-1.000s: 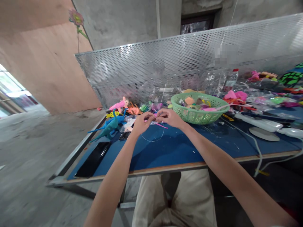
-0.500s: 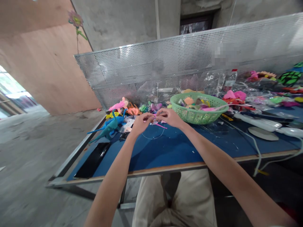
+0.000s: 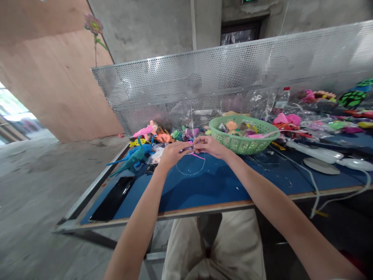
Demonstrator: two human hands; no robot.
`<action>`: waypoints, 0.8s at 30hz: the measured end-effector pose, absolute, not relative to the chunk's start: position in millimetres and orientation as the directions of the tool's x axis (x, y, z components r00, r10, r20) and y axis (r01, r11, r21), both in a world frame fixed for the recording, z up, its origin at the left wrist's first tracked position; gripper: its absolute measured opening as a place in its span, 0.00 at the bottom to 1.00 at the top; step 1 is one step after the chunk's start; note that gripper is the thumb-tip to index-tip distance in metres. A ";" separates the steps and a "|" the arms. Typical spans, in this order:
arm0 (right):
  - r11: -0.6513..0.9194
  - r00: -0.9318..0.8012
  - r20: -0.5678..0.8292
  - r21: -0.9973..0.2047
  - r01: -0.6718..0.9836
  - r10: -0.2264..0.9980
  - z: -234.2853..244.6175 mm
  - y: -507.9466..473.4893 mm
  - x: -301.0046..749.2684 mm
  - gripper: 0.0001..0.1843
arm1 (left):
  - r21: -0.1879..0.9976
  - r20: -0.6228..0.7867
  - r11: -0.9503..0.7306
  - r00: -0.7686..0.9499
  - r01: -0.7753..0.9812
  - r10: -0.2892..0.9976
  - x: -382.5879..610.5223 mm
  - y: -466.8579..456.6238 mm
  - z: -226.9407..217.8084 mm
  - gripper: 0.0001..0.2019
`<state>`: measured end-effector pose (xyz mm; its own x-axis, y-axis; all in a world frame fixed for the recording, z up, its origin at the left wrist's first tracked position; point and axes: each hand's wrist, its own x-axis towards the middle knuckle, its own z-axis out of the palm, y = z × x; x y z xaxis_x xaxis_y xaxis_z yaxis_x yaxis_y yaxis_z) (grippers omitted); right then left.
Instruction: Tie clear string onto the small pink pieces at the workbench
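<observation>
My left hand [image 3: 175, 153] and my right hand [image 3: 210, 146] meet fingertip to fingertip above the blue tabletop. A thin pink strip [image 3: 198, 156] sticks out below the fingers, its upper end held in my left hand. My right thumb and forefinger are pinched together at the same spot; a fine clear thread [image 3: 190, 174] hangs from between the hands in a loop over the table. Exactly what lies between the right fingertips is too small to make out. Just right of the right hand stands a green plastic basket [image 3: 244, 146] with colourful soft pieces inside.
Blue toy dinosaurs [image 3: 136, 157] and a black flat case [image 3: 112, 200] lie on the left. Behind the hands are bagged toys and a perforated metal panel [image 3: 163, 85]. A white corded tool [image 3: 314, 151], a grey oval piece [image 3: 320, 166] and a bottle [image 3: 282, 100] are to the right.
My left fingers have straightened and lie flatter over the pink strip. The right hand stays pinched close by, and the thread loop shows more fully below.
</observation>
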<state>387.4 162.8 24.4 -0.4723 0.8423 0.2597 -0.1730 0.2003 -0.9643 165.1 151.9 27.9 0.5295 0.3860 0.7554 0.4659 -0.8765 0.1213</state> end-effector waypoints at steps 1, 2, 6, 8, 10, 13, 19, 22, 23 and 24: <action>0.203 -0.472 0.255 -0.966 -0.158 0.844 24.6 162.6 387.4 0.14 | 0.124 0.750 -0.874 0.533 0.469 0.392 164.7 152.4 27.6 0.11; 0.213 -0.472 0.255 -0.967 -0.142 0.844 24.7 162.5 387.6 0.13 | 0.128 0.743 -0.871 0.535 0.475 0.401 164.3 152.9 27.5 0.10; 0.287 -0.484 0.286 -0.955 -0.074 0.827 26.0 161.3 389.3 0.11 | 0.139 0.730 -0.863 0.539 0.486 0.421 163.1 152.8 28.7 0.09; 0.339 -0.486 0.308 -0.940 -0.025 0.818 27.7 159.4 390.0 0.11 | 0.133 0.725 -0.868 0.550 0.479 0.415 163.0 152.3 29.7 0.08; 0.407 -0.483 0.334 -0.912 0.052 0.809 30.5 156.0 390.1 0.09 | 0.136 0.719 -0.864 0.552 0.484 0.423 163.5 152.1 30.4 0.08; 0.504 -0.467 0.381 -0.846 0.172 0.798 35.3 149.0 388.3 0.06 | 0.212 0.715 -0.833 0.500 0.511 0.488 165.1 151.7 30.8 0.09; 0.548 -0.391 0.439 -0.804 0.230 0.809 37.5 139.8 378.7 0.04 | 0.503 0.620 -0.711 0.367 0.492 0.693 168.9 148.4 33.0 0.12; 0.563 -0.370 0.465 -0.795 0.227 0.804 36.8 138.2 375.0 0.06 | 0.594 0.575 -0.673 0.352 0.441 0.739 170.0 148.5 33.7 0.15; 0.558 -0.363 0.464 -0.800 0.218 0.808 36.9 138.0 374.4 0.06 | 0.605 0.568 -0.668 0.353 0.433 0.743 170.3 148.9 33.6 0.16; 0.545 -0.356 0.458 -0.815 0.199 0.815 37.1 138.0 374.1 0.06 | 0.608 0.569 -0.669 0.354 0.428 0.743 170.6 149.6 33.3 0.16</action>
